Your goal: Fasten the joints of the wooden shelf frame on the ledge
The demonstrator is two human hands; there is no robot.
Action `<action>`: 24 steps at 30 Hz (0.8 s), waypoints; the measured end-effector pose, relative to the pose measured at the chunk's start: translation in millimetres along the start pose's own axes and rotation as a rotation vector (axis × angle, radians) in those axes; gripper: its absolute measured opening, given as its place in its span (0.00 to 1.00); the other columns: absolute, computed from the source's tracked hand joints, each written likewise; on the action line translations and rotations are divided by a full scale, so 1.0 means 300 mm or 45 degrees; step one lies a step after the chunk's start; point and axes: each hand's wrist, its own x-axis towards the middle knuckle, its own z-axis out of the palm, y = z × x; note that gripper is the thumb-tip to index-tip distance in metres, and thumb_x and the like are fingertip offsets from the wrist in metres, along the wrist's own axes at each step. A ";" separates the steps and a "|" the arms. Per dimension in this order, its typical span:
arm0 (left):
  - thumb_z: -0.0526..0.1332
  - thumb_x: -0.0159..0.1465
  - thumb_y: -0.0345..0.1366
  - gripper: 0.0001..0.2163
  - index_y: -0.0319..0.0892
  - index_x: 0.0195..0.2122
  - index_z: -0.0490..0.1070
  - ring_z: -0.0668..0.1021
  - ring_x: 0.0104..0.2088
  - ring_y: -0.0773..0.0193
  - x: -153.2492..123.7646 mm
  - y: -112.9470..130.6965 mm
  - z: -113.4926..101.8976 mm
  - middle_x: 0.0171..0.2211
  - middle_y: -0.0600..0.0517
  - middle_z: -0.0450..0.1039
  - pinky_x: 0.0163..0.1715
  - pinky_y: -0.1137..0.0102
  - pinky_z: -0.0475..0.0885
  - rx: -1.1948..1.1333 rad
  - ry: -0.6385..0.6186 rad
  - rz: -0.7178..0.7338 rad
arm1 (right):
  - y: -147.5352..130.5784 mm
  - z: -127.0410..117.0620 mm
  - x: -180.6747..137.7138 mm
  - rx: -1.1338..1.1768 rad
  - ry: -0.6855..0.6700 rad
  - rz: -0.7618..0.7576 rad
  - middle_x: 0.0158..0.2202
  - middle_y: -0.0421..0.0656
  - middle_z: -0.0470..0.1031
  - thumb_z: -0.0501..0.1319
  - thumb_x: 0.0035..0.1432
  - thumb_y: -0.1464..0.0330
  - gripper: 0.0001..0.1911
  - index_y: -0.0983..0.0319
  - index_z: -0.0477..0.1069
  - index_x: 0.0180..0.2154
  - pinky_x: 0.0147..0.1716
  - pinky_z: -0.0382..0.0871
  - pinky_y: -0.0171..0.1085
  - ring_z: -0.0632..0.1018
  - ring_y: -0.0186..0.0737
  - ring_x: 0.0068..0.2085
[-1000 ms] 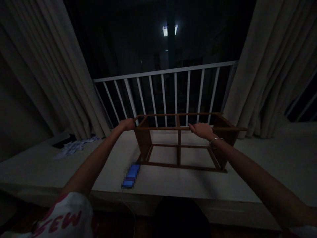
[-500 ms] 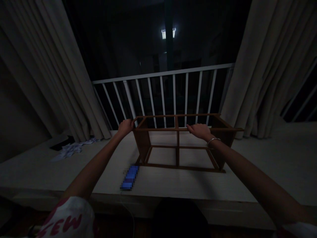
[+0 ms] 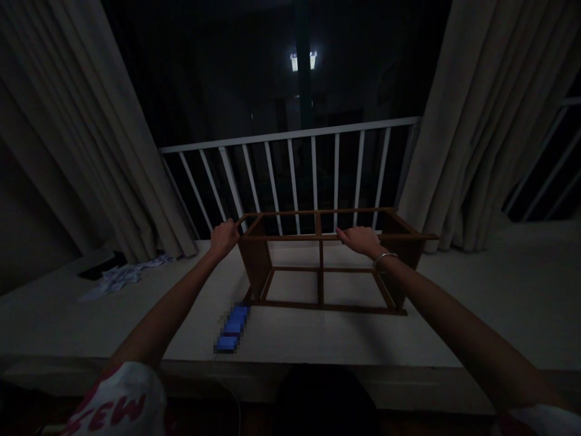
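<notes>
A brown wooden shelf frame (image 3: 320, 272) lies on its side on the pale window ledge (image 3: 200, 327). My left hand (image 3: 224, 237) is closed around the upper left end of the frame. My right hand (image 3: 361, 238) grips its upper front rail, right of the middle upright, with the thumb pointing left along the rail. The undersides of both hands' fingers are partly hidden behind the wood. A silver bangle (image 3: 384, 260) circles my right wrist.
A blurred phone-like object with a blue screen (image 3: 232, 328) lies by the frame's lower left corner, a cable (image 3: 233, 393) trailing below. White railing (image 3: 290, 138) stands behind the frame, between curtains (image 3: 149, 181). Crumpled papers (image 3: 120, 277) lie at left.
The whole view has shifted slightly, so everything appears a little further left. Both hands keep their holds, and the frame stays in place on the ledge.
</notes>
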 end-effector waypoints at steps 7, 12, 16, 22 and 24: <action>0.41 0.64 0.43 0.18 0.38 0.42 0.63 0.74 0.36 0.57 -0.014 -0.005 0.043 0.34 0.43 0.71 0.34 0.68 0.65 -0.225 0.067 -0.030 | -0.005 0.008 0.002 0.006 -0.007 0.047 0.39 0.53 0.74 0.30 0.59 0.50 0.39 0.62 0.74 0.39 0.41 0.61 0.44 0.73 0.50 0.44; 0.43 0.63 0.40 0.14 0.40 0.35 0.66 0.72 0.37 0.64 -0.046 0.000 0.066 0.34 0.47 0.70 0.38 0.72 0.65 -0.513 0.209 0.039 | -0.010 0.009 0.002 0.019 0.006 0.065 0.38 0.54 0.74 0.31 0.59 0.49 0.38 0.62 0.74 0.39 0.41 0.61 0.43 0.73 0.50 0.44; 0.44 0.63 0.40 0.13 0.40 0.33 0.65 0.73 0.35 0.67 -0.038 0.003 0.076 0.31 0.50 0.69 0.35 0.73 0.68 -0.885 0.304 -0.049 | -0.007 0.008 0.004 0.017 0.006 0.058 0.38 0.53 0.74 0.31 0.59 0.49 0.38 0.62 0.74 0.39 0.40 0.61 0.42 0.74 0.50 0.43; 0.42 0.63 0.41 0.13 0.40 0.32 0.61 0.71 0.20 0.73 0.063 -0.037 0.017 0.22 0.55 0.65 0.19 0.80 0.66 -1.392 0.350 -0.336 | 0.001 0.011 0.005 0.002 0.001 0.036 0.38 0.53 0.74 0.29 0.59 0.50 0.40 0.62 0.74 0.39 0.39 0.61 0.44 0.74 0.51 0.43; 0.44 0.63 0.42 0.13 0.39 0.33 0.62 0.70 0.18 0.74 0.074 -0.035 0.001 0.21 0.56 0.65 0.18 0.80 0.65 -1.442 0.301 -0.287 | -0.001 0.012 0.005 0.000 -0.003 0.042 0.38 0.53 0.74 0.29 0.59 0.50 0.39 0.62 0.74 0.39 0.40 0.61 0.44 0.74 0.51 0.43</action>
